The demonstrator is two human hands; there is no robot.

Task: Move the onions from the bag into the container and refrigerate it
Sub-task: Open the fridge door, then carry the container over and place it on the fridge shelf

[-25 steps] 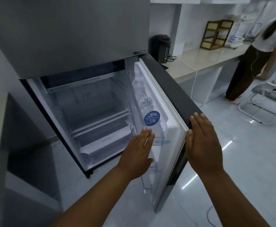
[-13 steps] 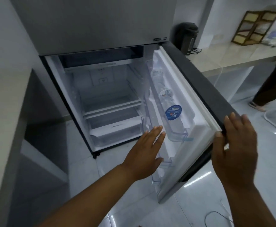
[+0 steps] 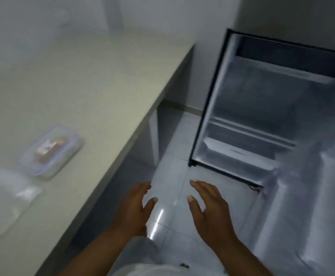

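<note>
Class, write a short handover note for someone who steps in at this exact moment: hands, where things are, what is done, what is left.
Left hand and right hand: both open, holding nothing, above the floor.
Container: closed, on the counter, with what look like onions inside. Bag lies beside it, apparently emptied.
Fridge: open.
Done: onions transferred, fridge opened.
Left: put the container inside and shut the door.

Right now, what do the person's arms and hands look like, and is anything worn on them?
Both hands, the left hand and the right hand, are bare: no gloves, rings, watch or bands show. The forearms are bare too, with no sleeves reaching them. The frame is blurred, so fine details such as small marks cannot be told.
</note>
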